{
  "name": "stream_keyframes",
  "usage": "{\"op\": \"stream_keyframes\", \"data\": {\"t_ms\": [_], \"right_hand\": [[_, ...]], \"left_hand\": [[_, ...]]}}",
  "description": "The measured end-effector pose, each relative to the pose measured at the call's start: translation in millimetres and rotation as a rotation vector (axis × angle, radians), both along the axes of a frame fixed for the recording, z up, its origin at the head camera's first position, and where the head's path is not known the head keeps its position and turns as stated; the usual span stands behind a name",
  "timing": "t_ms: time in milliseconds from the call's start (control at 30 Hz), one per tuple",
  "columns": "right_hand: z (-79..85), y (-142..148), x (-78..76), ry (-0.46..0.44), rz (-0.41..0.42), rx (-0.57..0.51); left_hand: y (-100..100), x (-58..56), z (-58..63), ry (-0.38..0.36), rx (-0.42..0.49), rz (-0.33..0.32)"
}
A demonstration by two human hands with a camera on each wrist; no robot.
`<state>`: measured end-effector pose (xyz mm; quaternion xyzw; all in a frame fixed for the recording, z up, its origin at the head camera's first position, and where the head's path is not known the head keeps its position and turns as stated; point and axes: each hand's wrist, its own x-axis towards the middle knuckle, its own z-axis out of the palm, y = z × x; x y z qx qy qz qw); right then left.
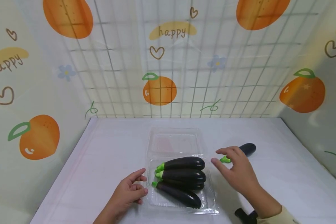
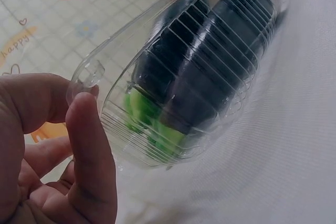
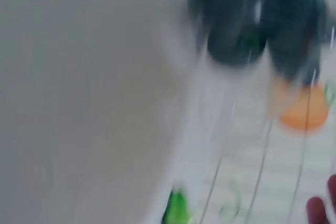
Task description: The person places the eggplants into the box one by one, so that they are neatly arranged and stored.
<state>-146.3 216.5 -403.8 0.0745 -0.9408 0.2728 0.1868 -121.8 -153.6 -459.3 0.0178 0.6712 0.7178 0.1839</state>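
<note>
A clear plastic clamshell box [image 1: 208,203] lies with its lid laid back, and several dark purple eggplants [image 1: 184,175] with green stems sit inside it. My left hand [image 1: 128,189] is at the box's left side; in the left wrist view, its thumb and index finger pinch the rim [image 2: 86,80]. Above the table to the right, my right hand [image 1: 239,171] has its thumb and fingers spread with nothing between them. Partly hidden behind it lies a loose eggplant [image 1: 249,149], its green stem pointing toward the box. The right wrist view is blurred.
The box's transparent lid [image 1: 175,141] rests on the white tabletop [image 1: 114,146] behind the base. Fabric printed with oranges [image 1: 159,90] hangs over a wire grid at the back and covers both sides. A black object [image 1: 245,215] shows at my right wrist.
</note>
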Motion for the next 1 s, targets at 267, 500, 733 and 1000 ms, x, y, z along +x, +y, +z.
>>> {"op": "stream_keyframes", "data": {"t_ms": [267,500,733,1000], "right_hand": [[-11.0,71.2,-27.2,-0.073,-0.068,-0.214],[-20.9,110.4,-40.5,-0.201,-0.111,-0.253],[-27.1,133.4,-56.0,-0.352,-0.025,-0.213],[-34.4,149.4,-68.1,-0.408,0.044,-0.177]], "left_hand": [[-0.7,0.0,-1.4,-0.008,0.000,-0.003],[-0.2,-2.2,-3.2,-0.014,0.003,0.005],[-0.4,-2.4,-7.3,-0.024,-0.015,0.011],[-1.7,-4.4,-7.3,-0.017,-0.004,0.003]]}}
